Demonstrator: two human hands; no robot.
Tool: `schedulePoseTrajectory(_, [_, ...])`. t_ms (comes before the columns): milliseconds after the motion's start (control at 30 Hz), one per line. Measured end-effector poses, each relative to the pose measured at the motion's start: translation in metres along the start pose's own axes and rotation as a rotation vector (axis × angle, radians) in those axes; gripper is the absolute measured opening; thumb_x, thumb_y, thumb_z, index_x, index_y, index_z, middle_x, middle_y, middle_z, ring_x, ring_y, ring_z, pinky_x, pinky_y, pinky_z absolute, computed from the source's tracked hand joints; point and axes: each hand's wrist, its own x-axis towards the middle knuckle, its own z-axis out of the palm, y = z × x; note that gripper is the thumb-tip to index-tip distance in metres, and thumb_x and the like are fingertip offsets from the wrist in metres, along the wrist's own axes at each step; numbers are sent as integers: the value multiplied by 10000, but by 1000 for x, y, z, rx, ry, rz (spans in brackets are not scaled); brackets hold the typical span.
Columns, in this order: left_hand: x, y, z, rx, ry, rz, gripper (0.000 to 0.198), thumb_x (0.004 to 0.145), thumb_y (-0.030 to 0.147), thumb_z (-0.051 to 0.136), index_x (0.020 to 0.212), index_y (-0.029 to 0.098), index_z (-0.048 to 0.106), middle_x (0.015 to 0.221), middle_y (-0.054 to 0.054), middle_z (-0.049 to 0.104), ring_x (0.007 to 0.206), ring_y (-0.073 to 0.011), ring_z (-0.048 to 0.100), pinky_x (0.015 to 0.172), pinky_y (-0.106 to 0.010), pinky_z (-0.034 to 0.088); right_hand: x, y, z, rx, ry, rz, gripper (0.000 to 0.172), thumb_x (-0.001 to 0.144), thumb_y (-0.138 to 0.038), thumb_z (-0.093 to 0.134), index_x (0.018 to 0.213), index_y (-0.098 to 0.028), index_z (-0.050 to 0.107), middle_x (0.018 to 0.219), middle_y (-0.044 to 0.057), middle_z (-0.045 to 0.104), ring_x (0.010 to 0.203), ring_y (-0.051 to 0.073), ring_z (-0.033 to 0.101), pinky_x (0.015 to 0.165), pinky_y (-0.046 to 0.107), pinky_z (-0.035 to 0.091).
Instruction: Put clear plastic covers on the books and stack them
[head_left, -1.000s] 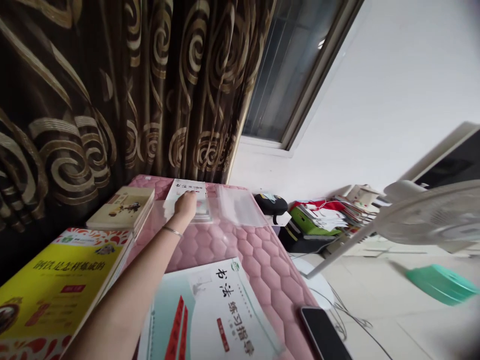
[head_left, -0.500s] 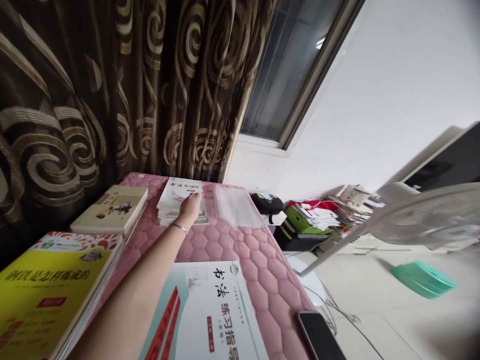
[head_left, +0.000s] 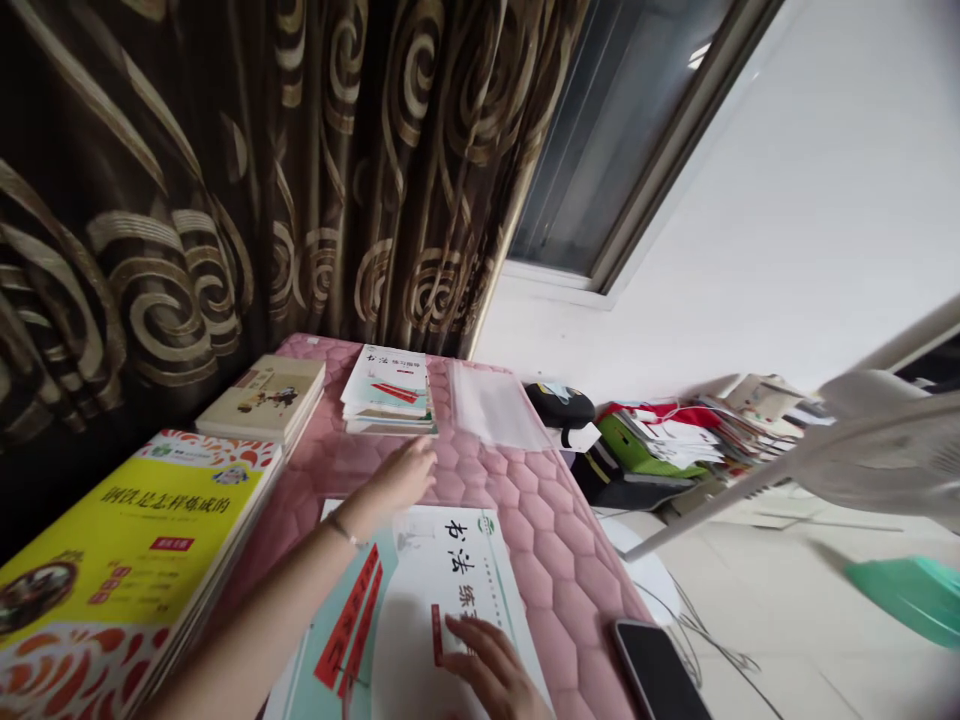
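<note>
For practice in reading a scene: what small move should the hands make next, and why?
Probably the left hand should grip the top edge of the near booklet: it hovers open just above it, the right hand lies flat on the cover, and a stack of matching booklets lies farther back.

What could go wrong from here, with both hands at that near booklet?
1. The phone lies at the right edge of the pink mat, close to the right hand, which is flat on the near booklet. A slide rightward might push it off.
2. The left hand is open over the booklet's top edge, with its forearm beside the yellow book stack at the left edge. A bump could shift that stack.
</note>
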Motion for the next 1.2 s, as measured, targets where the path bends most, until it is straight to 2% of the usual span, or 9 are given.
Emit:
schedulePoseTrajectory(100, [-57, 18, 4, -22, -89, 26, 298, 845, 248, 657, 1133, 174, 675, 1445, -125, 518, 1364, -253, 463, 1155, -361, 361, 5, 18, -4, -232, -89, -34, 592, 777, -477, 749, 1322, -299, 605, 1544, 116, 388, 1416, 423, 330, 1084, 580, 403])
schedulePoseTrajectory(200, [-113, 31, 4, -75, -283, -5, 506, 795, 355, 718, 1268, 204, 625, 1543, -131, 416, 1478, -334, 259, 1209, -516, 233, 7, 15, -8, -286, -189, 70, 763, 693, -501, 810, 1384, -299, 557, 1584, 131, 281, 1442, 458, 217, 1123, 647, 292])
schedulePoseTrajectory(267, [-142, 35, 2, -83, -403, -88, 689, 701, 401, 790, 1337, 243, 579, 1594, -118, 330, 1498, -372, 162, 1202, -592, 182, 10, 5, -11, -274, -246, 121, 783, 662, -470, 833, 1377, -297, 566, 1591, 120, 266, 1456, 438, 191, 1154, 641, 230])
schedulePoseTrajectory(367, [-169, 33, 1, -71, -495, -181, 863, 593, 363, 840, 1392, 282, 524, 1639, -87, 210, 1507, -373, 68, 1196, -603, 176, 14, -13, -16, -263, -275, 188, 706, 662, -336, 812, 1335, -281, 604, 1595, 95, 273, 1473, 399, 181, 1184, 621, 165])
schedulePoseTrajectory(500, [-178, 25, 2, -99, -531, -188, 966, 575, 326, 822, 1462, 273, 443, 1654, -74, 79, 1507, -362, -20, 1201, -599, 124, 22, -37, -27, -258, -314, 260, 689, 664, -250, 754, 1337, -266, 606, 1587, 92, 302, 1480, 384, 174, 1186, 620, 151])
schedulePoseTrajectory(700, [-175, 22, -3, -169, -552, -189, 944, 579, 287, 784, 1462, 251, 454, 1650, -85, 54, 1501, -358, -51, 1208, -570, 82, 26, -60, -43, -216, -331, 314, 636, 673, -250, 748, 1298, -295, 639, 1582, 71, 328, 1485, 355, 185, 1190, 575, 184])
schedulePoseTrajectory(867, [-176, 23, -10, -198, -559, -175, 889, 594, 258, 741, 1444, 260, 480, 1646, -66, 38, 1501, -349, -44, 1202, -575, 114, 26, -63, -46, -227, -315, 292, 619, 699, -259, 736, 1308, -308, 632, 1570, 62, 351, 1484, 339, 201, 1193, 556, 183])
schedulePoseTrajectory(1067, [-176, 18, -5, -180, -554, -155, 914, 554, 283, 767, 1428, 250, 501, 1646, -89, 61, 1502, -364, -9, 1195, -578, 144, 22, -59, -45, -226, -281, 271, 670, 669, -234, 767, 1318, -314, 621, 1569, 66, 350, 1483, 337, 203, 1191, 541, 201])
schedulePoseTrajectory(1200, [-176, 18, -2, -166, -531, -132, 928, 526, 234, 763, 1418, 254, 511, 1648, -91, 78, 1498, -379, -21, 1188, -603, 131, 19, -51, -41, -223, -237, 226, 615, 692, -224, 745, 1289, -327, 643, 1552, 46, 392, 1475, 324, 239, 1191, 521, 223])
